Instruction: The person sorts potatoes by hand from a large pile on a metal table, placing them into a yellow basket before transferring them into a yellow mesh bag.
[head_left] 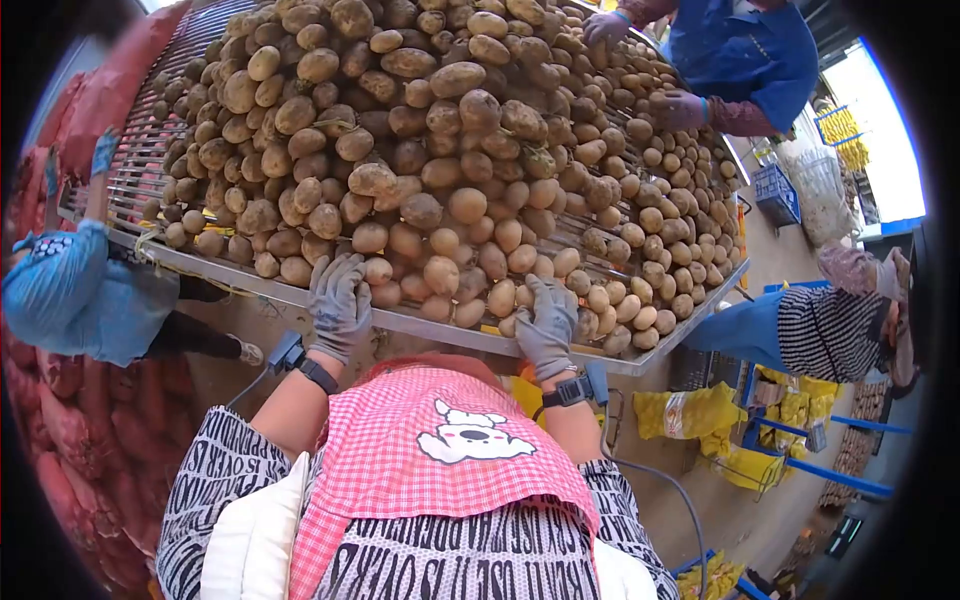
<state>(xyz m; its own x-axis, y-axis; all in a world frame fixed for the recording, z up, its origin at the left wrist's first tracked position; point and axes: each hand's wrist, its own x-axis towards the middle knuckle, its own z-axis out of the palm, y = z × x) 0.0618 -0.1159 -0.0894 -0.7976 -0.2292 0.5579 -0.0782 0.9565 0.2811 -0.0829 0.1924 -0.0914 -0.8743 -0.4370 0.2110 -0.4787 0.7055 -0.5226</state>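
Observation:
A big heap of brown potatoes (440, 150) lies on a metal roller sorting table (130, 190). Both my hands wear grey gloves. My left hand (338, 305) rests flat on the near metal edge, fingers spread, touching the front row of potatoes. Palm down at the same near edge, my right hand (548, 325) has its fingers on a potato (503, 297); no potato is lifted. Each wrist carries a dark band with a cable. A pink checked apron covers my chest.
A person in blue (740, 60) with purple gloves works at the far right side of the table. A person in light blue (80, 290) stands at the left, another in stripes (830, 330) at the right. Red mesh sacks (70, 430) pile up left; yellow sacks (690, 412) lie below right.

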